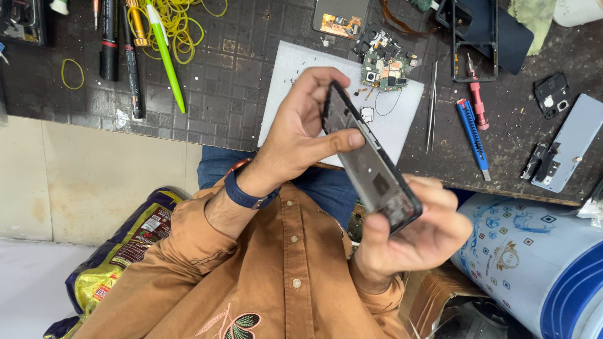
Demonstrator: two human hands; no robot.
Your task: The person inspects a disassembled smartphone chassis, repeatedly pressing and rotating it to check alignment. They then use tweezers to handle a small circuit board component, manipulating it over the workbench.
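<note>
Both hands hold an opened phone body (370,163), a dark frame with its back off, tilted edge-on above my lap. My left hand (301,129) grips its far end, thumb pressed on the side. My right hand (414,235) cups the near end from below. On the dark workbench behind lie a white mat (289,81) and a green circuit board (384,66) with small parts around it.
Metal tweezers (432,103), a blue tool (474,138) and a red screwdriver (476,97) lie right of the mat. A grey back cover (575,138) is at far right. Pens and yellow rubber bands (173,25) sit far left. A blue-white container (540,257) stands by my right knee.
</note>
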